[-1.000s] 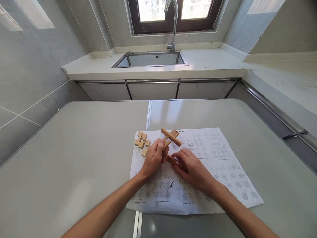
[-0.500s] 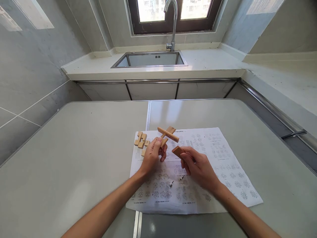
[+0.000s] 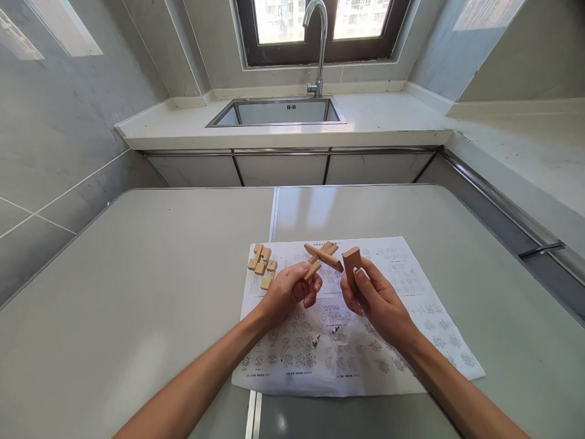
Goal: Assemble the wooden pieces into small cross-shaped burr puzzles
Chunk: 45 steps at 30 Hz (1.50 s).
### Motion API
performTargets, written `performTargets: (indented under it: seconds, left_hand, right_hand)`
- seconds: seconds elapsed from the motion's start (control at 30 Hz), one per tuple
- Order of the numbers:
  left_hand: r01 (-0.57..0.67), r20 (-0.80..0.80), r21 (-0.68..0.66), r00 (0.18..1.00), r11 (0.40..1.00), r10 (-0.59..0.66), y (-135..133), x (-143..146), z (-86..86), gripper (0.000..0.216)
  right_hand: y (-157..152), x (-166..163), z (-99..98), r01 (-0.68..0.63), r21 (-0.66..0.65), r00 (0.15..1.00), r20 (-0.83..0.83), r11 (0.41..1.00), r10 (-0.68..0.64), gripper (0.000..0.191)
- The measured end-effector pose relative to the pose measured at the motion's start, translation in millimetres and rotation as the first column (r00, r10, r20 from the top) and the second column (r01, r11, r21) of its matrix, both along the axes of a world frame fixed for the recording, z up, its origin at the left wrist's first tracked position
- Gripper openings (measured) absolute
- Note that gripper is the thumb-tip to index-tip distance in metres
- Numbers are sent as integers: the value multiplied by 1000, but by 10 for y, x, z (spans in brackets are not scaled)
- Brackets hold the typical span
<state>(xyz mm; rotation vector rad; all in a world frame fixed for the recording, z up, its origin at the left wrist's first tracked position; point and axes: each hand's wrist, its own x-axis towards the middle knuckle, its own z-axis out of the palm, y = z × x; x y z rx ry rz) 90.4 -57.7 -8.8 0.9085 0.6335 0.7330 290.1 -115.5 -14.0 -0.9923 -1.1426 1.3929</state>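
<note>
My left hand (image 3: 290, 291) is closed on a cross of two joined wooden bars (image 3: 323, 256), held just above a printed paper sheet (image 3: 402, 317). My right hand (image 3: 372, 299) grips a single wooden bar (image 3: 351, 263) upright, close to the right of the cross and not touching it. Several loose wooden pieces (image 3: 262, 266) lie on the sheet's far left corner, left of my left hand.
The sheet lies on a grey table (image 3: 137, 292) with a seam down its middle. Beyond the table is a white counter (image 3: 388, 116) with a steel sink (image 3: 278, 113) and tap (image 3: 317, 42) under a window. Tiled walls stand on both sides.
My right hand picked a wooden bar up off the sheet, raised it and turned it upright beside the cross. My left hand shifted the cross slightly right.
</note>
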Motion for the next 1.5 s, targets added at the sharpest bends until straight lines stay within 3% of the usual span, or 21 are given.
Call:
performTargets:
  seconds: [0.17,0.97,1.27,1.5]
  left_hand:
    - [59,43,-17,997,998,-58,-3,6,-55,37]
    - [270,79,-13,960,963,-268,17,-46,-48,42]
    - [264,140,-76,958,962,-252,33,-40,-25,38]
    - [234,163,-105,963,967,-215,49,-66,-3,36]
  right_hand:
    - [-8,-11,2,-65,2,998,-27,998,65,36]
    - [-4,20,-7,-77,-26,995,-58,997,76,35]
    - [0,6,-26,-113,-48,989,-102,992,108,43]
    - [9,-4,-21,-119,-52,986,-121,992,112,36]
